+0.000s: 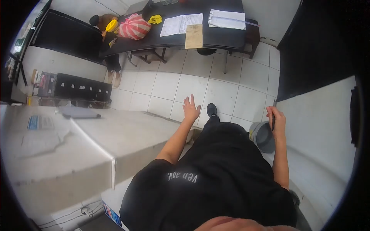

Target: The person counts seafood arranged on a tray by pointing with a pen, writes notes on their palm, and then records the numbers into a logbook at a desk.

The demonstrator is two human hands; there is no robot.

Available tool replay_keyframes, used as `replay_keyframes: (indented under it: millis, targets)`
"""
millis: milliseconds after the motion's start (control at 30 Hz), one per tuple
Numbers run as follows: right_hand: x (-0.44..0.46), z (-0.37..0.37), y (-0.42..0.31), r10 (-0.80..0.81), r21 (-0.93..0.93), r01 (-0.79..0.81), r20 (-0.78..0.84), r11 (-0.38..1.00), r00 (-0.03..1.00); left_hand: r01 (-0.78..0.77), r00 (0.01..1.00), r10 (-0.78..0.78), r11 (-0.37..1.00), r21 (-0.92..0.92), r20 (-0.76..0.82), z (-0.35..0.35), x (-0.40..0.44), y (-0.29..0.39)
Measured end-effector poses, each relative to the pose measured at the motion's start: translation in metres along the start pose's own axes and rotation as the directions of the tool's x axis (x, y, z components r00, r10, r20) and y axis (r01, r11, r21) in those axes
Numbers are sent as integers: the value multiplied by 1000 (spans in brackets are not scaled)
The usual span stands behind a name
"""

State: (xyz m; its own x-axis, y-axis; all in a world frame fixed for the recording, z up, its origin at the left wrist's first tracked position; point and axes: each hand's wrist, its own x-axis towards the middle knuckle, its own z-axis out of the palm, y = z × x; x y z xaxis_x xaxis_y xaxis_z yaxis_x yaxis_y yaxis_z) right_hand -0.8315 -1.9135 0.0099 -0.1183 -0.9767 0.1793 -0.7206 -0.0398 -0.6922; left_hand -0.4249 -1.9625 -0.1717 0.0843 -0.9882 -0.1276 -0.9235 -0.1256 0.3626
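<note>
My left hand (191,110) is held out over the tiled floor with its fingers spread and nothing in it. To the right, my right hand (277,118) is closed around a dark, slim pen-like object (273,122), which points upward in the view. That hand is above a grey bucket (264,137) by the right wall. One black shoe (211,109) shows on the floor, just right of my left hand.
A black table (173,43) across the top bears an open notebook (181,25), a clipboard (227,19) and a red-striped bag (134,27). Another person (106,20) is at its left end. A pale counter (115,131) stands on the left.
</note>
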Motion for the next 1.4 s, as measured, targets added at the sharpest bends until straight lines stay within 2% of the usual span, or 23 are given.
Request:
replay_keyframes:
  millis: [33,100,133,233,267,333,433,467,533,600,633,667,700,733,833,967,1133,1400]
  targets:
    - [13,18,7,-3,0,3,-2,1000,1000,0,1000,0,1000,-1,-3,4,23,-6]
    - [49,58,24,-119,-129,112,-50,985,992,-95,979,81,993,-70,-185,12,89,-18]
    - [72,81,33,-125,-130,116,-58,985,990,-101,977,86,992,-71,-194,13,128,-22]
    - [139,148,51,-163,-135,149,-94,980,982,-273,917,231,958,-89,-325,9,238,-27]
    - [161,173,55,-189,-126,174,-117,977,975,-268,921,225,959,-97,-319,9,274,-23]
    - [205,207,50,-202,-111,189,-113,976,973,-358,887,332,933,-24,-320,3,333,-14]
    - [269,243,29,-339,-34,341,64,939,939,-333,914,310,942,-46,-262,1,402,11]
    - [289,255,27,-331,-36,333,60,942,942,-339,913,317,940,-45,-256,-3,422,18]
    - [328,282,21,-412,-9,412,-12,911,911,-415,894,399,909,-39,-201,-2,459,26]
    - [367,309,25,-380,22,380,78,925,922,-413,901,404,910,-32,-157,2,490,28]
    - [394,324,29,-446,11,446,76,895,892,-423,899,417,906,-14,-134,0,512,32]
    - [412,341,32,-492,9,492,71,870,868,-410,907,406,912,-13,-115,-1,527,33]
    - [428,354,35,-473,9,477,152,879,868,-410,910,409,912,-6,-74,1,540,33]
    - [438,365,36,-457,21,460,165,887,874,-408,912,408,913,-2,-39,2,552,34]
    - [480,394,36,-435,1,452,270,892,859,-423,906,423,906,20,-20,7,589,31]
    - [509,428,39,-443,75,447,353,891,824,-449,893,450,893,35,-15,11,625,24]
    - [530,458,50,-466,81,476,398,876,790,-539,842,539,842,-28,-2,12,645,18]
    - [529,480,66,-395,-20,430,363,902,844,-579,814,581,811,-81,-2,20,670,4]
